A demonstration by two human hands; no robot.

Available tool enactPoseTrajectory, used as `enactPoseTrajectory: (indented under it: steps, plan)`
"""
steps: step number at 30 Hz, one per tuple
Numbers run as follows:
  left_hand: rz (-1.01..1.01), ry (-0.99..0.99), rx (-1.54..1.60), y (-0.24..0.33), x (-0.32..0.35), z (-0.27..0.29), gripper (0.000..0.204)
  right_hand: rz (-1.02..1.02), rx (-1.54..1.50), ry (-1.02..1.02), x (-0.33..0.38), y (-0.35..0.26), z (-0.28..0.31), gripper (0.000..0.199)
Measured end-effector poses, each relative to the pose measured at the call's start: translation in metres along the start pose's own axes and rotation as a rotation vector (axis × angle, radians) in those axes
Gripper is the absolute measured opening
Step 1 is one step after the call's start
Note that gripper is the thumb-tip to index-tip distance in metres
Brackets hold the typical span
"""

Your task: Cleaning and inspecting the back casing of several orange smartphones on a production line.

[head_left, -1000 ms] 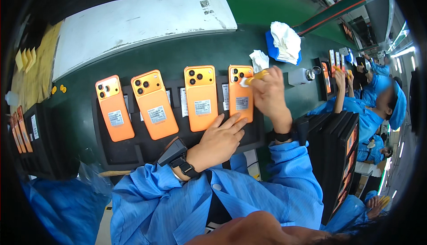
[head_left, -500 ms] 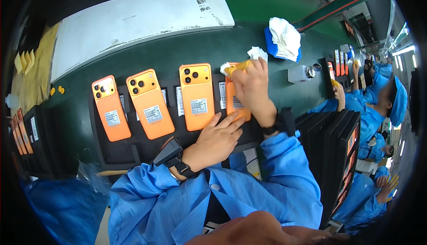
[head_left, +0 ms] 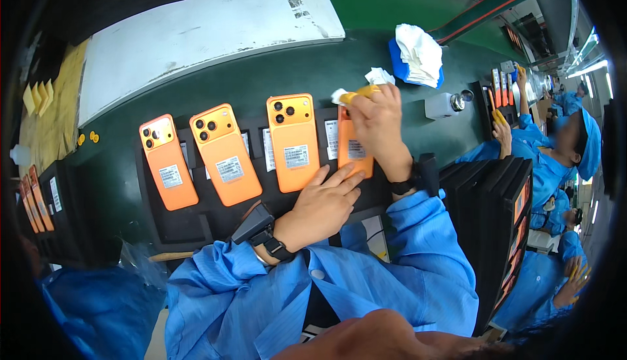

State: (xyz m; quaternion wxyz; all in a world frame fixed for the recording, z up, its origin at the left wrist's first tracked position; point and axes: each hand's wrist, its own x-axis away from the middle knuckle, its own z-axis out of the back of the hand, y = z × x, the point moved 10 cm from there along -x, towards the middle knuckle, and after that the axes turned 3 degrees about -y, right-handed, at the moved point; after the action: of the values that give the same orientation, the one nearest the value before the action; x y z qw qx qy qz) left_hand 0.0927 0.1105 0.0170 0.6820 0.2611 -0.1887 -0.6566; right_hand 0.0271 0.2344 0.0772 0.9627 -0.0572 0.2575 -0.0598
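My right hand, with yellow covers on its fingertips, pinches a folded white wipe at the camera end of the rightmost orange phone. It hides much of that phone's upper part. Fingers stretched out, my left hand rests on the same phone's lower end. To the left lie three more orange phones, backs up with white labels: one phone beside my left hand, a tilted phone and the leftmost phone. All of them rest on a black tray.
A blue box of white tissues, a crumpled tissue and a metal-topped bottle stand beyond my right hand. Stacked black trays rise at the right; a co-worker sits behind them. A white board lies at the back.
My right hand and the wipe have shifted slightly toward the far end of the rightmost phone. My left hand stays on its lower end. The whole view has moved a little.
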Motion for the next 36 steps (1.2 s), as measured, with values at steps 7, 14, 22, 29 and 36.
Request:
enactPoseTrajectory:
  steps: [7,14,22,29,36]
  plan:
    - [-0.005,-0.019,-0.052,0.003,-0.001,-0.001,0.036,-0.139,-0.051,0.025,0.01,0.029,0.016,0.004]
    - [-0.019,0.027,-0.037,0.001,0.001,0.001,0.035,0.021,0.042,-0.018,-0.009,0.014,0.011,0.005]
    - [0.007,-0.008,-0.026,0.003,-0.001,0.0,0.036,-0.135,0.004,0.074,0.021,0.02,0.021,0.004]
    - [-0.035,0.008,0.006,0.004,-0.006,0.004,0.037,0.07,0.066,0.033,0.018,0.008,0.02,0.009]
    - [0.001,0.003,0.022,0.006,-0.005,0.008,0.035,0.015,0.077,-0.006,0.009,0.023,-0.002,0.015]
